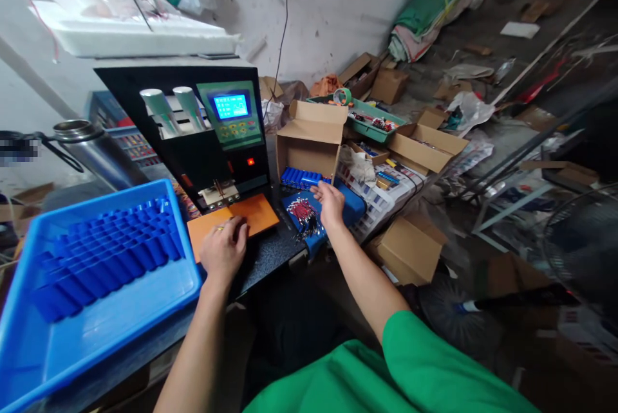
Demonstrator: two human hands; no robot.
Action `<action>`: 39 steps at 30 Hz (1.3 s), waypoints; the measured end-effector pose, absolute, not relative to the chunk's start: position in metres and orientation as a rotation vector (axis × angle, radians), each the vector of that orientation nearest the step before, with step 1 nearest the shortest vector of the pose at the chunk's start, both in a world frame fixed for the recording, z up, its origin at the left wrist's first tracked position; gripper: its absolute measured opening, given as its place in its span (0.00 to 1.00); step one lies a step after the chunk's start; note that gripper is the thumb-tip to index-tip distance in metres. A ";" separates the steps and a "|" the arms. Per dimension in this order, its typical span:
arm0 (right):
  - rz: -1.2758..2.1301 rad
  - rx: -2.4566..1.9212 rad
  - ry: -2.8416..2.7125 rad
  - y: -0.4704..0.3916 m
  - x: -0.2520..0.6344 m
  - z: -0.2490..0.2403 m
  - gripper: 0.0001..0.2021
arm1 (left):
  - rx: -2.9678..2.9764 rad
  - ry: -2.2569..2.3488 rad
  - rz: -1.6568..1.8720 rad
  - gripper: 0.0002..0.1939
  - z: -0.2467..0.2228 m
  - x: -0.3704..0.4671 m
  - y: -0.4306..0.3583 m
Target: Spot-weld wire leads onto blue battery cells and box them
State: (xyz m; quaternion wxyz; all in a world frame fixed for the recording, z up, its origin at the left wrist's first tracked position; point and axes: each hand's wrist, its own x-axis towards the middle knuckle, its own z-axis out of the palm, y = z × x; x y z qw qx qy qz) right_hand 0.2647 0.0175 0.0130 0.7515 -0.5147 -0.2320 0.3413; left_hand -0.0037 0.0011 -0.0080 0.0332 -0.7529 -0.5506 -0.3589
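Observation:
My left hand [223, 249] rests on the orange board [261, 215] in front of a black spot welder [181, 120]. Its fingers are curled downward, hiding whatever they may hold. My right hand [330, 204] is above the blue mat, fingers bent together near a row of blue cylindrical battery cells [302, 177] in an open cardboard box [309, 152]. Anything between those fingers is too small to make out. Just left of that hand lies a bunch of red and black wires [305, 215]. The welder's electrodes [219, 193] sit above the board's back edge.
A blue tray [120, 310] at left carries many blue cells standing in rows. Behind it leans a steel flask [96, 149]. White foam [140, 36] tops the welder. At right are a green tray [371, 123], cardboard boxes [410, 249] and a fan [584, 233].

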 end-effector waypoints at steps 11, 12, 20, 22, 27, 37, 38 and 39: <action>1.129 -0.844 0.145 0.034 0.294 -0.006 0.11 | -2.328 -1.558 -1.096 0.14 -0.011 -0.008 0.003; 1.128 -0.851 0.138 0.037 0.293 -0.006 0.12 | -2.330 -1.553 -1.099 0.14 -0.011 -0.008 0.003; 1.095 -0.934 0.113 0.060 0.285 -0.008 0.11 | -2.291 -1.534 -1.131 0.14 -0.010 -0.008 0.004; 1.101 -0.982 0.090 0.063 0.284 -0.010 0.11 | -2.288 -1.530 -1.138 0.14 -0.010 -0.008 0.005; 1.122 -1.130 -0.025 0.067 0.287 -0.009 0.13 | -2.297 -1.524 -1.105 0.14 -0.010 -0.009 0.005; 0.837 -1.505 -0.471 0.064 0.289 -0.015 0.16 | -2.287 -1.539 -1.078 0.14 -0.009 -0.008 0.004; 0.699 -1.588 -0.587 0.059 0.292 -0.016 0.15 | -2.293 -1.538 -1.079 0.14 -0.009 -0.008 0.004; 0.554 -1.664 -0.709 0.055 0.295 -0.016 0.15 | -2.298 -1.535 -1.086 0.14 -0.010 -0.008 0.004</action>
